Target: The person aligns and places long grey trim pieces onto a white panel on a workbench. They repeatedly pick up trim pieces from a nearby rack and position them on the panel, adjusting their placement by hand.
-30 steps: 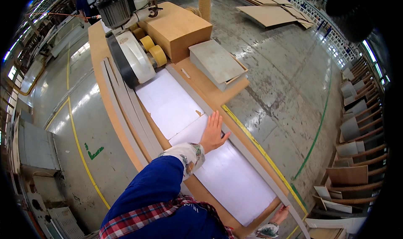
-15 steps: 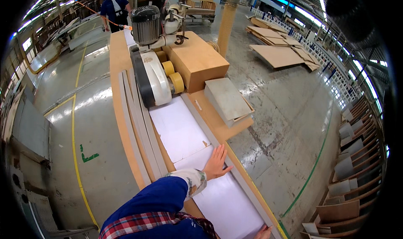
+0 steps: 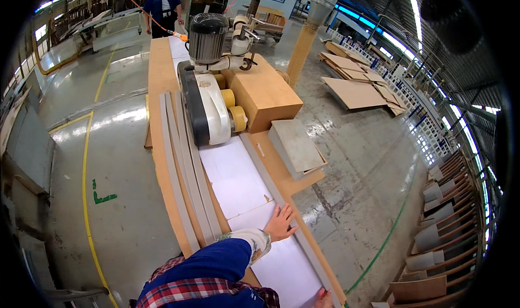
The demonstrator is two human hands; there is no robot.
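Observation:
A long grey strip (image 3: 277,195) lies along the right side of a wooden worktable, beside a white panel surface (image 3: 230,170). My left hand (image 3: 280,223) is open, its palm low over the white surface and its fingers spread toward the strip, the fingertips touching it. At the lower edge, my right hand (image 3: 324,298) is only partly in view, its fingers closed at the near part of the strip. Ahead stands a feeder machine with a black motor (image 3: 208,37), a white-and-black housing (image 3: 212,110) and yellow rollers (image 3: 237,118).
Several loose grey strips (image 3: 181,167) lie along the table's left side. A wooden box (image 3: 265,94) and a grey box (image 3: 295,145) sit right of the machine. A person (image 3: 162,10) stands beyond the far end. Stacked boards (image 3: 357,91) lie on the floor; a slotted rack (image 3: 433,243) stands right.
The view has shifted, so the machine and table sit lower and the machine farther right. My left hand's fingers are spread a little more; both hands stay by the grey strip.

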